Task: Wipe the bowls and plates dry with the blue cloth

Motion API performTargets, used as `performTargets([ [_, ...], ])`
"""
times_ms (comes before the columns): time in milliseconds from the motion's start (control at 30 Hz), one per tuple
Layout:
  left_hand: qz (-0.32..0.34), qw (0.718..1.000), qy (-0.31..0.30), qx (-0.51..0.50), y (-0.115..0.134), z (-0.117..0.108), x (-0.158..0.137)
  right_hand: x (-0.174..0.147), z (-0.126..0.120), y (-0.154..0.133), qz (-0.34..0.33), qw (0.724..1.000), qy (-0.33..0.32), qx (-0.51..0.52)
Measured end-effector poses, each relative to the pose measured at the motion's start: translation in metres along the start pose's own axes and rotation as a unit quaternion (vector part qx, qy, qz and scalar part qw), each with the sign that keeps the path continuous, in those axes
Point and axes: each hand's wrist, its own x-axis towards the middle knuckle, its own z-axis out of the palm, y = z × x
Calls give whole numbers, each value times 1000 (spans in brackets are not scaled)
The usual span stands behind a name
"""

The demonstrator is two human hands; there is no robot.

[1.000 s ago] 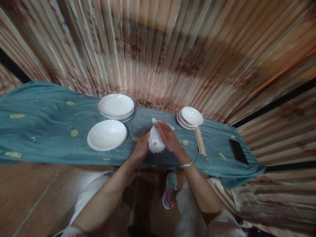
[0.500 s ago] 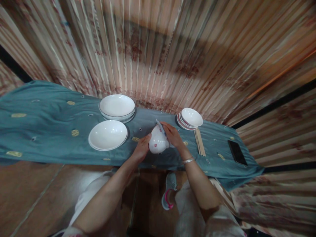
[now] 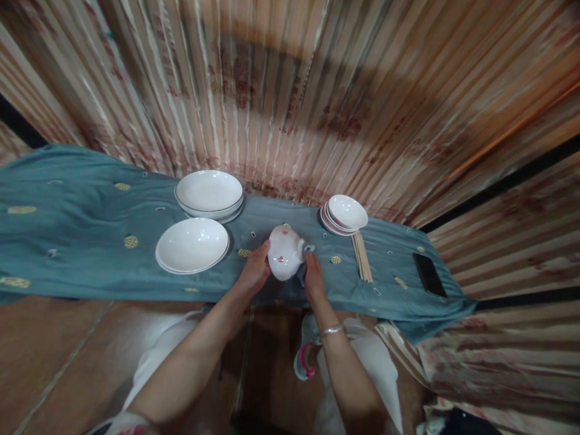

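A white bowl [image 3: 283, 255] with small red heart marks is tipped on its side above the table, its outer face towards me and its foot ring to the right. The fingers of my left hand [image 3: 256, 267] are wrapped round the bowl's left edge. On the other side, my right hand [image 3: 313, 277] grips a grey-blue cloth [image 3: 301, 275] against the bowl near its foot. Part of the cloth is hidden behind the fingers and the bowl.
Left of the bowl, a white plate stack [image 3: 209, 192] stands behind further shallow white dishes [image 3: 193, 244]. Stacked small bowls [image 3: 348, 212], chopsticks [image 3: 362, 258] and a black phone [image 3: 429, 275] lie to the right on the green tablecloth [image 3: 90, 241]. A pleated curtain [image 3: 272, 109] hangs behind.
My right hand with the cloth has moved down from the bowl's upper right side to its lower right, by the foot. The bowl has turned slightly, still held in my left hand.
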Motion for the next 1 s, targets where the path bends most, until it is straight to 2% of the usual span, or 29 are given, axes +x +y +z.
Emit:
performTargets([
  [100, -10, 1000, 19, -22, -1, 0, 2, -21, 3, -4, 31, 998, 17, -46],
  [167, -13, 999, 24, -30, -3, 0, 4, -38, 7, -5, 26, 997, 16, -71],
  [333, -13, 999, 19, -47, -4, 0, 4, -85, 20, -2, -64, 985, 3, -159],
  [500, -31, 998, 21, -42, 1, 4, -1, -115, 24, 3, -196, 934, -46, -296],
  [600, -27, 999, 27, -35, 1, 4, -3, -116, 24, 0, -280, 886, -68, -362],
  [733, -1, 999, 50, 8, -2, 0, -1, -101, 25, -10, -362, 831, -94, -411],
  [867, 29, 996, 82, 24, -5, -2, 0, -78, 27, -26, -413, 793, -129, -429],
  [1000, 16, 997, 78, -3, -5, 1, 0, -57, 28, -42, -443, 767, -155, -437],
])
